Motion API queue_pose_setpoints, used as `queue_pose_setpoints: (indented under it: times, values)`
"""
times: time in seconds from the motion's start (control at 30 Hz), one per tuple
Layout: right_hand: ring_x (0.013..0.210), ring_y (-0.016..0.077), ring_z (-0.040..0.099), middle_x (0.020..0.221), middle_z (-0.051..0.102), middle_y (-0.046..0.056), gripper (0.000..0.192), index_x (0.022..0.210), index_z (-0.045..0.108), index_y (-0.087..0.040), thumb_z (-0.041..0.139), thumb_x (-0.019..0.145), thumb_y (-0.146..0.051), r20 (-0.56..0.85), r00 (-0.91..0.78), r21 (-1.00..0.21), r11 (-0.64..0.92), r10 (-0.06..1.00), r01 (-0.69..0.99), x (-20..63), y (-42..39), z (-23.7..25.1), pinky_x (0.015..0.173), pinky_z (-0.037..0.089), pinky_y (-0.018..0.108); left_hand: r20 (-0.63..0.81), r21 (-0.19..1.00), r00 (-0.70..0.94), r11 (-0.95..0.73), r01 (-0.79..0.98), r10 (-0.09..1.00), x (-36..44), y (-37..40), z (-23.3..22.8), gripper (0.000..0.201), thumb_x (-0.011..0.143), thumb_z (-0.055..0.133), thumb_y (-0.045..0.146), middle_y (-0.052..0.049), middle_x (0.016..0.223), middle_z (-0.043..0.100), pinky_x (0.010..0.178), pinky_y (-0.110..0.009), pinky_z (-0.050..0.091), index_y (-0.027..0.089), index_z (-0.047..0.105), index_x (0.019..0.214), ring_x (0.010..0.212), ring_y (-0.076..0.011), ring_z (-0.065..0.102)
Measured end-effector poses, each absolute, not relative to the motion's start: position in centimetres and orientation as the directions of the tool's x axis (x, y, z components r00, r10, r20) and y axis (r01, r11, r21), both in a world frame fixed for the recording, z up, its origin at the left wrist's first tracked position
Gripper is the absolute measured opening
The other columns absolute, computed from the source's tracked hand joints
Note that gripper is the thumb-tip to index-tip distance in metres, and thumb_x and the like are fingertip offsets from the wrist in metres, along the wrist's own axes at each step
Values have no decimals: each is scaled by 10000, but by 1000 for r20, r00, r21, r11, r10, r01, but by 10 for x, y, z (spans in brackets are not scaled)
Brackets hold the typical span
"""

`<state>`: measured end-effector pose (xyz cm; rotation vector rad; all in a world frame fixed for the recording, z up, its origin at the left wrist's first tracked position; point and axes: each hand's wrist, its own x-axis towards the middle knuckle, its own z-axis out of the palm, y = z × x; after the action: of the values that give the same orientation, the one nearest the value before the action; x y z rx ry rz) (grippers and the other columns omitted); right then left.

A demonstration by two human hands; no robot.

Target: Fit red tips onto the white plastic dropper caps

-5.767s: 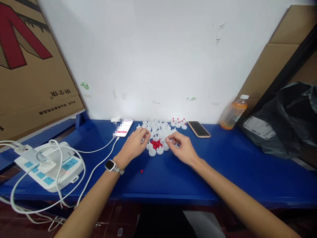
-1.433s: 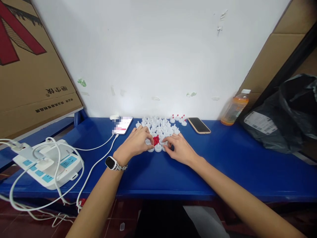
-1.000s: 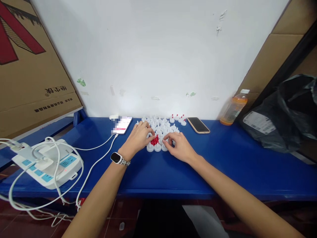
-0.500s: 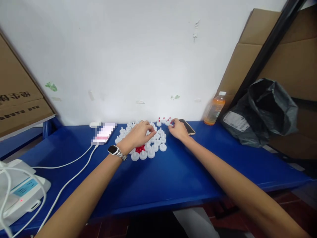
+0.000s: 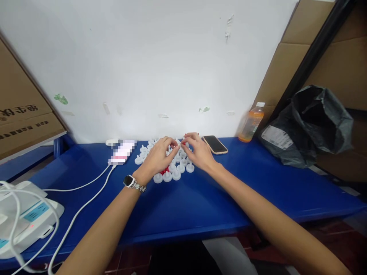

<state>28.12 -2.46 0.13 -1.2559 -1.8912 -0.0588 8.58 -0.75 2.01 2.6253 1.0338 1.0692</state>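
My left hand [image 5: 161,156], with a watch on its wrist, is over a cluster of white nozzle caps [image 5: 176,175] with pointed spouts. Its thumb and index finger pinch what looks like a white nozzle cap, mostly covered by the fingers. Close against it, my right hand [image 5: 198,153] is closed at the fingertips on a small red tip [image 5: 183,143]. The two sets of fingertips almost meet above the cluster. A small pile of red tips [image 5: 164,170] lies among the caps, partly behind my left hand.
A dark-screened phone [image 5: 215,144] lies right of the caps; another phone [image 5: 122,152] with a cable lies left. An orange drink bottle [image 5: 251,123] and a black plastic bag [image 5: 304,133] stand at the right. A white power strip [image 5: 37,225] occupies the left of the blue table [image 5: 195,206].
My right hand has come left from the red-tipped caps near the phone to meet my left hand. The dark phone is now uncovered. The camera view has shifted slightly.
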Motion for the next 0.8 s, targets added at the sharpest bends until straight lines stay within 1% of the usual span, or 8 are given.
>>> queue_pose_setpoints:
  times: [0.07, 0.17, 0.27, 0.33, 0.47, 0.63, 0.73, 0.8]
  values:
    - [869, 169, 629, 1085, 663, 53, 193, 1073, 641, -235, 509, 933, -226, 632, -224, -441, 583, 742, 682, 263, -37, 2, 746, 480, 285, 565, 312, 524, -753, 580, 637, 82, -14, 18, 240, 1003, 419, 412, -46, 928, 594, 738, -336, 443, 205, 530, 952, 850, -196, 561]
    - [707, 138, 610, 937, 689, 16, 181, 1049, 604, -221, 550, 877, -206, 602, -195, -572, 588, 775, 572, 245, -45, -3, 695, 482, 267, 548, 186, 560, -744, 642, 621, 76, -21, 16, 229, 1023, 361, 367, -46, 878, 572, 699, -332, 427, 203, 494, 933, 806, -200, 543]
    - [665, 138, 598, 818, 654, -10, 195, 1041, 558, -218, 567, 847, -230, 603, -112, -666, 576, 790, 474, 239, -49, -8, 659, 493, 265, 540, 60, 608, -748, 661, 582, 74, -23, 16, 297, 1045, 277, 349, -53, 857, 572, 735, -346, 425, 199, 501, 921, 817, -211, 538]
    - [694, 143, 608, 856, 652, -1, 225, 1068, 530, -219, 559, 844, -229, 620, -82, -686, 590, 780, 426, 238, -52, -9, 668, 507, 272, 536, 53, 622, -758, 650, 571, 74, -23, 15, 335, 1051, 252, 350, -52, 842, 582, 754, -351, 426, 201, 515, 908, 832, -215, 542]
    - [759, 154, 610, 1026, 654, 47, 247, 1112, 527, -221, 534, 867, -195, 704, -86, -580, 640, 705, 504, 237, -56, -7, 747, 518, 301, 553, 294, 510, -727, 620, 659, 81, -24, 12, 364, 1048, 261, 347, -29, 758, 585, 691, -328, 405, 205, 511, 824, 751, -194, 549]
    - [805, 189, 584, 1002, 599, 82, 145, 1053, 541, -212, 468, 929, -195, 794, -131, -368, 641, 593, 673, 231, -54, -6, 752, 503, 318, 494, 627, 262, -548, 554, 829, 95, -24, 8, 430, 1026, 294, 392, 12, 603, 511, 577, -293, 325, 196, 461, 681, 581, -146, 490]
    - [828, 198, 585, 996, 584, 86, 156, 1022, 545, -210, 464, 906, -145, 806, -146, -329, 641, 573, 694, 229, -53, -6, 732, 502, 320, 424, 708, 214, -470, 528, 880, 98, -25, 9, 442, 1011, 306, 397, 18, 578, 480, 551, -280, 307, 192, 433, 640, 570, -137, 470]
    - [791, 187, 584, 984, 592, 79, 146, 1003, 546, -206, 493, 883, -142, 810, -117, -367, 652, 575, 663, 230, -52, -6, 711, 501, 318, 432, 670, 252, -496, 553, 866, 95, -27, 11, 435, 1018, 282, 395, 15, 600, 477, 559, -281, 316, 194, 424, 659, 587, -141, 466]
